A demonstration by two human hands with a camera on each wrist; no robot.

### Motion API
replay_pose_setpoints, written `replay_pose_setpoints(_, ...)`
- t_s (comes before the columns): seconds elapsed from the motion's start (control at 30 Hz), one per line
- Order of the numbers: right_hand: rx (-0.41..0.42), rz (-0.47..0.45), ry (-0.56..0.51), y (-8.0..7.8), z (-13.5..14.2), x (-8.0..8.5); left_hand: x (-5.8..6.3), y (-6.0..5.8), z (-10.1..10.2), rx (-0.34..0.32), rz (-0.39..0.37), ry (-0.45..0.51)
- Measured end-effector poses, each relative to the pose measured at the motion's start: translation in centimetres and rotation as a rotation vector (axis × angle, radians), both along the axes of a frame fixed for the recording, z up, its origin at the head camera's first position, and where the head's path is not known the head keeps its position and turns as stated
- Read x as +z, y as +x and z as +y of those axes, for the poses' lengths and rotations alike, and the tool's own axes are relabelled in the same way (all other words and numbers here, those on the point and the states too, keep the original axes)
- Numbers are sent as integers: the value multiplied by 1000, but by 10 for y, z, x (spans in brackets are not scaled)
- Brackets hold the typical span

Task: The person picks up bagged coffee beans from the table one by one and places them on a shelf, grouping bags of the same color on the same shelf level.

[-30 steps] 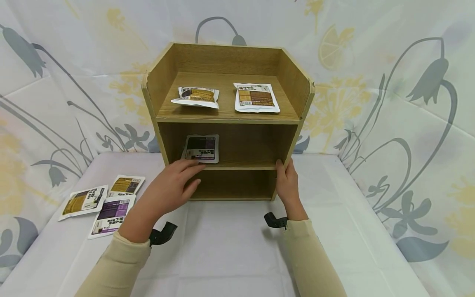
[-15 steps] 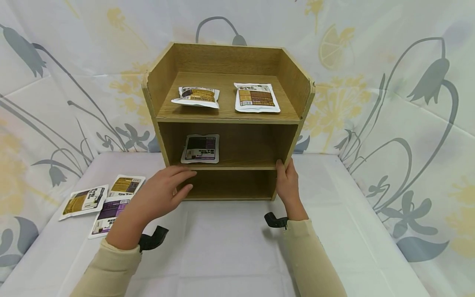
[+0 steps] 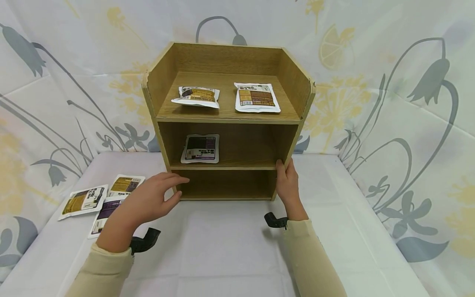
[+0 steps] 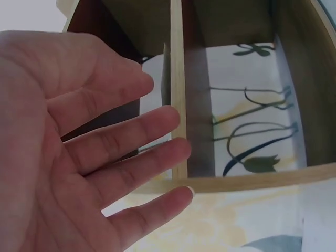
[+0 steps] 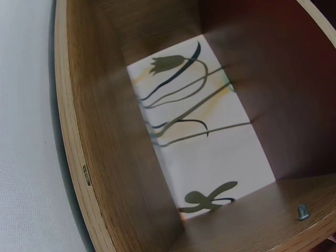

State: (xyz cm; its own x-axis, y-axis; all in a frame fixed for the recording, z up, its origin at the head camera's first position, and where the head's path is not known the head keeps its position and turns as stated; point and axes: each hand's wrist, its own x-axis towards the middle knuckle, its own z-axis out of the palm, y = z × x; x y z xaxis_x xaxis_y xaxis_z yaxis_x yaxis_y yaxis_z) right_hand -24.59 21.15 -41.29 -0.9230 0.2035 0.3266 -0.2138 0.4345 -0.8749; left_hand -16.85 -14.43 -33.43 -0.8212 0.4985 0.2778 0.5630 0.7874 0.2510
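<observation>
A small wooden shelf (image 3: 229, 168) stands against the back wall. My right hand (image 3: 287, 185) holds its right side panel, thumb at the front and fingers round the outer side. My left hand (image 3: 150, 202) is at the shelf's lower left, holding nothing. Its fingers (image 4: 142, 168) are spread and nearly straight in the left wrist view, in front of a shelf board. A dark-labelled pouch (image 3: 201, 148) leans inside the middle compartment, at the left. On the top board lie a puffed brown-labelled pouch (image 3: 196, 97) at left and a flatter one (image 3: 257, 98) at right.
On the white-covered table (image 3: 230, 247) at left lie two yellow-labelled pouches, one nearer (image 3: 83, 201) and one behind (image 3: 126, 185). A purple-labelled pouch (image 3: 107, 212) is partly hidden by my left forearm. Flower-printed cloth (image 3: 389, 103) covers the walls.
My left hand has drawn back from the dark-labelled pouch, moving left and down. The pouch stays in the middle compartment. My right hand keeps its hold on the shelf.
</observation>
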Motion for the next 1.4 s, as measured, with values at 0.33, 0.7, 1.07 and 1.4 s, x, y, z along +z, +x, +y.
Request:
replay_pose_setpoints(0.33,-2,-2,-5,0,0,0,-5,0,-13,29,-87,3)
replay_pose_setpoints(0.7,0,0,-5,0,1,0,-12,-3,-26,89,-121,-10)
replay_pose_setpoints(1.07,-5,10,10,0,0,0,-21,-8,-43,127,-168,-12)
replay_pose_setpoints(1.4,3,10,-1,1,0,0,-29,-9,-58,166,-230,-29)
